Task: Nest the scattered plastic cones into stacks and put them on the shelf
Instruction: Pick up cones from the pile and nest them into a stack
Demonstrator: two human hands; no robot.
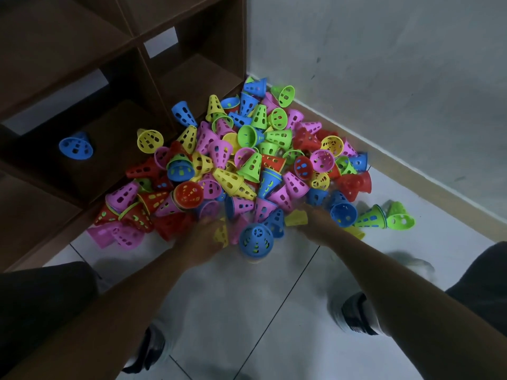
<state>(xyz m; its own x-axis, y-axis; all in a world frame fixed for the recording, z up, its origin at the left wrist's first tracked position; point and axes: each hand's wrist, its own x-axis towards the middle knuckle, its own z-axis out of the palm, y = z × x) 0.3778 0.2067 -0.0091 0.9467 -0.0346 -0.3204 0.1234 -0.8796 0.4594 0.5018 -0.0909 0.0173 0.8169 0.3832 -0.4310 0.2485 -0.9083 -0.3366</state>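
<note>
A large pile of perforated plastic cones (247, 160) in blue, green, yellow, pink and red lies on the floor in the corner beside a dark brown shelf (142, 78). One blue cone (76, 146) lies inside a lower shelf compartment. Both my hands reach into the pile's near edge and are blurred by motion. My left hand (203, 237) is among pink and yellow cones, just left of a blue cone (256, 239). My right hand (315, 223) is beside a yellow cone (296, 218). How the fingers of either hand lie is hidden by blur.
A grey wall with a beige skirting board (411, 171) bounds the pile on the right. Two green cones (384, 218) lie apart at the right. White floor tiles (247, 311) spread in front. My knees and shoes are at the bottom.
</note>
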